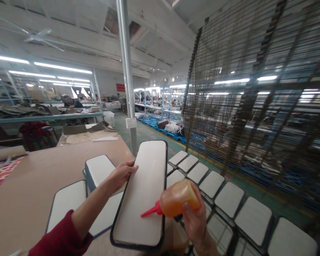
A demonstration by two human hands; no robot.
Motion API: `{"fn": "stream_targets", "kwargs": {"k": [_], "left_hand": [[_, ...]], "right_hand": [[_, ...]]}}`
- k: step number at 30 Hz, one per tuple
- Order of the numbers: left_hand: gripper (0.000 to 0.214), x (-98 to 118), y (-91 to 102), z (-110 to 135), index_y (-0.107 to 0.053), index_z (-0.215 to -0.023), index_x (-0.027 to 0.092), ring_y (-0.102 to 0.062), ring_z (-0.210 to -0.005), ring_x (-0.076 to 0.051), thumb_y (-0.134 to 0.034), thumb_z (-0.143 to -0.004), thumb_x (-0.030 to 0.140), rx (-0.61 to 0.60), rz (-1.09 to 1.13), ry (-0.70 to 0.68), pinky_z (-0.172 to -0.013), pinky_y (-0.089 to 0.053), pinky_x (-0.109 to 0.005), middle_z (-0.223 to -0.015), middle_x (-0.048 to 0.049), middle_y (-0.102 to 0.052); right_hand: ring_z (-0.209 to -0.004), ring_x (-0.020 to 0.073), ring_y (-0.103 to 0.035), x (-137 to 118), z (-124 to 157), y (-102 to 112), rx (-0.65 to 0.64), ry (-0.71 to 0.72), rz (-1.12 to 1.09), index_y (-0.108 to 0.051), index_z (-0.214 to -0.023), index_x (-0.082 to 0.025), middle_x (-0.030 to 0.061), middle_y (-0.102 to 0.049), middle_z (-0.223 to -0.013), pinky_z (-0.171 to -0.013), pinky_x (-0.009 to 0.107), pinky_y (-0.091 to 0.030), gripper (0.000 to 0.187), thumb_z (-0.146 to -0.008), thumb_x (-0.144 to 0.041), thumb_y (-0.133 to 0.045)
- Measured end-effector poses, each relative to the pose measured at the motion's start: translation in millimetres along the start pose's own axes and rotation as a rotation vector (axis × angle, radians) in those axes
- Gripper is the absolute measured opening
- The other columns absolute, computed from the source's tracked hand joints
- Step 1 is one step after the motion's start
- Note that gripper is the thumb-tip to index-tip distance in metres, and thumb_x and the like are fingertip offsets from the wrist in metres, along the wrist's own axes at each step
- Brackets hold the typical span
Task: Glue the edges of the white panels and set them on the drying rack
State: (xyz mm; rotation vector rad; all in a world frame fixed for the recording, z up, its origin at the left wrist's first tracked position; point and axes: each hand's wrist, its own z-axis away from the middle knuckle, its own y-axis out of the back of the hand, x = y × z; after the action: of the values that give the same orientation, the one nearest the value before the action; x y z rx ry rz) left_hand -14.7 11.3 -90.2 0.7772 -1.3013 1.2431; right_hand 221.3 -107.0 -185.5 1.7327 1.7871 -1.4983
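My left hand (126,172) grips the left edge of a long white panel (142,188) with rounded corners and a dark rim, thumb on its face. The panel is tilted up in front of me. In my right hand (196,220) is a squeeze bottle (180,199) of amber liquid, tipped so its red nozzle points down and left over the panel's lower part. Whether the tip touches the surface I cannot tell. Left of the panel, more white panels with dark rims (69,202) lie on the table, some stacked.
The brown table (24,209) extends to the left, with patterned fabric (5,170) at its edge. To the right, rows of similar white panels (229,199) lie beside tall wire racks (229,89). A metal post (126,64) stands ahead. A person (70,102) works farther back.
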Motion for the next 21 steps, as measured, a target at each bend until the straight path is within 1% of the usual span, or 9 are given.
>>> {"fn": "stream_targets", "kwargs": {"k": [3,7,9,11,13,15,18,19,21], "left_hand": [[0.024,1,-8.1,-2,-0.071,-0.080,0.012,-0.068,-0.055,-0.019,-0.076,-0.057,0.006,0.023,-0.039,-0.016,-0.056,-0.054,-0.026,-0.068,-0.0076,-0.074],[0.027,-2,-34.3,3,-0.072,-0.080,0.011,-0.067,-0.055,-0.019,-0.078,-0.054,0.011,-0.088,-0.072,0.007,-0.057,-0.053,-0.026,-0.069,-0.0078,-0.073],[0.028,-5,-49.7,5,-0.073,-0.079,0.011,-0.066,-0.057,-0.019,-0.079,-0.053,0.014,-0.157,-0.081,0.002,-0.057,-0.052,-0.026,-0.069,-0.0075,-0.073],[0.030,-7,-61.5,4,-0.073,-0.080,0.011,-0.066,-0.058,-0.019,-0.081,-0.051,0.018,-0.194,-0.084,-0.005,-0.056,-0.051,-0.025,-0.069,-0.0072,-0.073],[0.034,-9,-67.5,0,-0.073,-0.079,0.011,-0.065,-0.057,-0.019,-0.082,-0.048,0.020,-0.195,-0.080,0.005,-0.055,-0.050,-0.026,-0.067,-0.0068,-0.073],[0.036,-11,-68.0,-7,-0.071,-0.076,0.010,-0.063,-0.053,-0.019,-0.084,-0.044,0.021,-0.168,-0.075,0.015,-0.054,-0.050,-0.027,-0.064,-0.0059,-0.071],[0.036,-15,-65.1,-13,-0.069,-0.072,0.011,-0.060,-0.051,-0.016,-0.085,-0.041,0.020,-0.118,-0.059,-0.015,-0.053,-0.048,-0.025,-0.060,-0.0034,-0.070],[0.035,-17,-64.8,-14,-0.069,-0.071,0.011,-0.060,-0.051,-0.015,-0.085,-0.041,0.021,-0.111,-0.056,-0.029,-0.053,-0.047,-0.024,-0.060,-0.0027,-0.069],[0.035,-19,-66.8,-12,-0.069,-0.072,0.012,-0.061,-0.053,-0.015,-0.085,-0.044,0.022,-0.125,-0.060,-0.032,-0.053,-0.047,-0.023,-0.061,-0.0020,-0.069]], "right_hand": [[-0.090,0.0275,-0.067,-10,-3,8,0.018,-0.013,-0.007,-0.059,-0.120,-0.021,0.0101,-0.070,-0.108,-0.079,0.042,-0.056,0.065,-0.061,-0.037,-0.081],[-0.085,0.0201,-0.064,-35,-71,-7,0.235,0.121,-0.059,-0.061,-0.109,-0.023,0.0030,-0.068,-0.099,-0.080,0.037,-0.053,0.057,-0.059,-0.040,-0.081],[-0.080,0.0168,-0.062,-44,-103,-13,0.284,0.135,-0.086,-0.060,-0.107,-0.022,0.0009,-0.066,-0.094,-0.078,0.035,-0.052,0.057,-0.058,-0.042,-0.080],[-0.080,0.0157,-0.061,-46,-114,-11,0.300,0.133,-0.088,-0.059,-0.107,-0.022,0.0005,-0.065,-0.093,-0.077,0.034,-0.052,0.059,-0.056,-0.043,-0.081],[-0.080,0.0165,-0.061,-41,-100,0,0.292,0.110,-0.072,-0.060,-0.108,-0.021,0.0018,-0.066,-0.095,-0.076,0.033,-0.052,0.060,-0.056,-0.041,-0.082],[-0.082,0.0179,-0.063,-34,-67,17,0.251,0.049,-0.039,-0.060,-0.110,-0.020,0.0041,-0.067,-0.098,-0.076,0.032,-0.053,0.058,-0.058,-0.038,-0.082],[-0.081,0.0192,-0.066,-25,-18,42,0.133,-0.121,-0.028,-0.062,-0.111,-0.021,0.0055,-0.071,-0.099,-0.073,0.030,-0.054,0.060,-0.057,-0.034,-0.084],[-0.082,0.0194,-0.066,-26,-11,47,0.133,-0.145,-0.031,-0.063,-0.111,-0.021,0.0053,-0.071,-0.099,-0.073,0.029,-0.054,0.060,-0.056,-0.033,-0.085],[-0.082,0.0177,-0.066,-32,-16,52,0.220,-0.114,-0.052,-0.063,-0.110,-0.022,0.0035,-0.071,-0.097,-0.071,0.026,-0.054,0.058,-0.057,-0.032,-0.085]]}}
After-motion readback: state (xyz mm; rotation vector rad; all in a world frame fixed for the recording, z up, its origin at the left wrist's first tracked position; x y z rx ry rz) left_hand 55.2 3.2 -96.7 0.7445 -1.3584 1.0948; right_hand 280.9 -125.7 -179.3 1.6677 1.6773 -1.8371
